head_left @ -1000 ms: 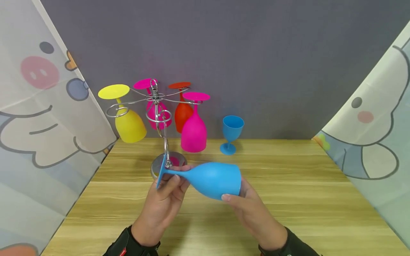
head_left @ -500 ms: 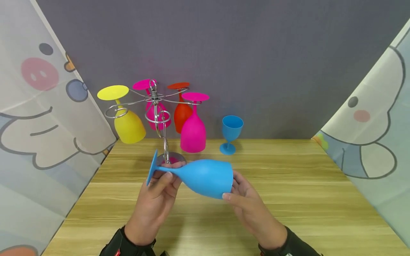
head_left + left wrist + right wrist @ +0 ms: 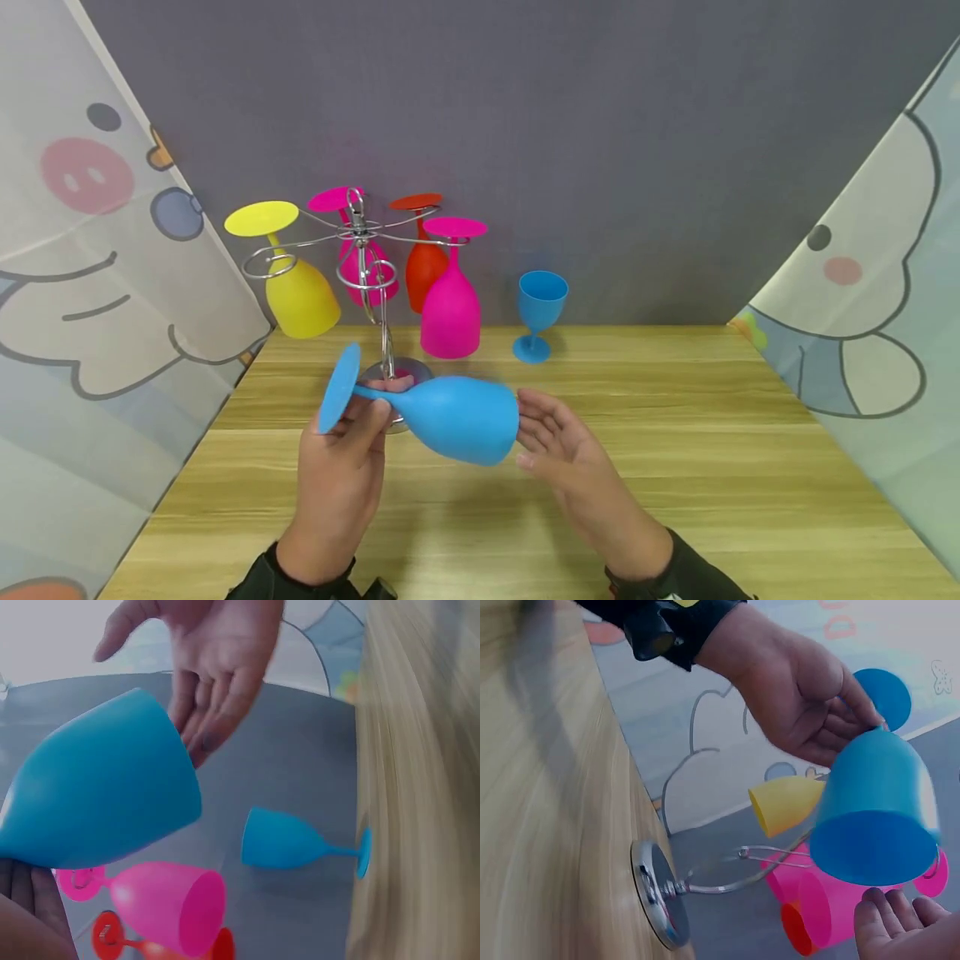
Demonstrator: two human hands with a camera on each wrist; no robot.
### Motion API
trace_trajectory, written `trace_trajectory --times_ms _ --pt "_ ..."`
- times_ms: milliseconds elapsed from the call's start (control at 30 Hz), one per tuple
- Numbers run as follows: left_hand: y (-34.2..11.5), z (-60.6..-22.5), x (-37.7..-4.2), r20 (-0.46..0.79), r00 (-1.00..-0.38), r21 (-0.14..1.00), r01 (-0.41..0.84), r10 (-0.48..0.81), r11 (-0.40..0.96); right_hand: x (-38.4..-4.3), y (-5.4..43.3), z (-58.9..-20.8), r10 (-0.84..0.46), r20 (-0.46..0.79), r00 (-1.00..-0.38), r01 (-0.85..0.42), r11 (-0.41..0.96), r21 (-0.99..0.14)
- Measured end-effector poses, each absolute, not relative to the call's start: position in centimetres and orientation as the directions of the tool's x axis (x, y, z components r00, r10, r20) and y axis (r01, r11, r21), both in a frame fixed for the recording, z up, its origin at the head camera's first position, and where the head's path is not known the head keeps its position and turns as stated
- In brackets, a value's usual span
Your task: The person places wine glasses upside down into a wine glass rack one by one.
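Observation:
A blue plastic goblet (image 3: 465, 421) is held sideways above the table, its foot to the left and its mouth to the right. My left hand (image 3: 337, 483) pinches its stem between thumb and fingers. Beside the rim is my right hand (image 3: 585, 475), fingers extended and thumb apart, gripping nothing; whether a fingertip brushes the rim I cannot tell. Behind stands a metal glass rack (image 3: 360, 227). Hanging upside down from it are a yellow goblet (image 3: 302, 300), a front pink goblet (image 3: 450, 321), a rear pink goblet (image 3: 388, 287) and an orange-red goblet (image 3: 424, 271).
Another blue goblet (image 3: 542, 304) stands upright near the table's back edge, right of the rack. The rack's round base (image 3: 660, 896) rests on the wooden table (image 3: 712, 450). A grey panel (image 3: 637, 150) rises behind, with cartoon-printed sheets on both sides.
The blue goblet has moved left with my left hand, and its foot has turned more toward the camera. My right hand has let go of the rim and stayed nearly in place.

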State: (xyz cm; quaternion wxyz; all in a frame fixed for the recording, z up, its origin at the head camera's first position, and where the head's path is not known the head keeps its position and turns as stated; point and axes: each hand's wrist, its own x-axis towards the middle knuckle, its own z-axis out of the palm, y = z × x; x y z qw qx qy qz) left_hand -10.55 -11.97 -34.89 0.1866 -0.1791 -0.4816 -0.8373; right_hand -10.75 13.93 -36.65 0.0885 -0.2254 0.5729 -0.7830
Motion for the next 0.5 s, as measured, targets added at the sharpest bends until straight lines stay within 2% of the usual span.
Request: trace_trajectory --times_ms 67,167,300,400,500 --pt "-11.9 -34.9 -10.3 0.508 -0.846 0.77 0.531 -0.164 -0.354 -10.9 13.9 -36.9 -0.382 0.312 -0.87 -0.2 -0.304 -0.931" --pt "-11.8 -34.9 -9.9 0.576 -0.792 0.795 0.601 -0.201 -0.089 -11.2 14.0 -37.3 -0.359 0.41 -0.839 -0.341 -0.241 -0.909" --pt "-11.7 -34.8 -9.5 0.692 -0.699 0.722 0.67 -0.182 0.173 -11.5 14.0 -37.9 -0.335 0.481 -0.81 -0.49 -0.064 -0.87" --pt "-11.5 -34.7 -9.5 0.758 -0.636 0.651 0.724 -0.143 0.23 -11.5 14.0 -38.1 -0.332 0.526 -0.783 -0.584 0.101 -0.806" --pt "-11.4 -34.7 -9.4 0.791 -0.604 0.607 0.754 -0.099 0.25 -11.5 14.0 -38.1 -0.349 0.577 -0.738 -0.663 0.22 -0.715"
